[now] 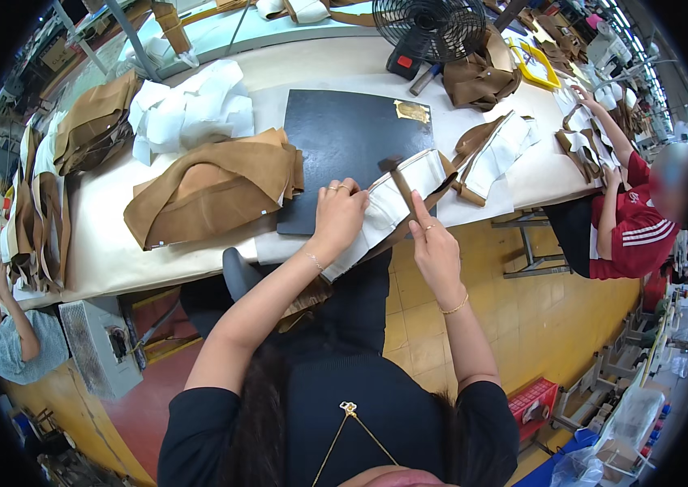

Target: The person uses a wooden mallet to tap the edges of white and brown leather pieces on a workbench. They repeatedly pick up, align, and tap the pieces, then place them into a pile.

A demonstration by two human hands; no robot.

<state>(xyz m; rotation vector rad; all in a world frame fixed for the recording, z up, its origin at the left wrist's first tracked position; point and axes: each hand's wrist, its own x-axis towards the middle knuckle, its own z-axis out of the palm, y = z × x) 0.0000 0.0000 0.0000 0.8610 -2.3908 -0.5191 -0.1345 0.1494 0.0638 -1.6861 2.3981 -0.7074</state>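
Note:
My right hand [435, 243] is closed round the wooden handle of a hammer [402, 190], index finger stretched along it. The dark hammer head is over a brown leather-like piece with white backing [387, 204]. That piece lies slantwise over the front right of a dark flat board [336, 122], its lower end hanging past the table edge towards my lap. My left hand [341, 213], fingers curled, grips the left edge of the piece. Just left of the board's front lies a stack of brown pieces [214, 191].
White sheets [198, 105] and more brown pieces [96, 122] lie at the left. A white-backed pile [490, 158] lies right of the board. A black fan [429, 28] and a yellow tray [537, 65] stand behind. Co-workers sit at right [636, 211] and far left [23, 345].

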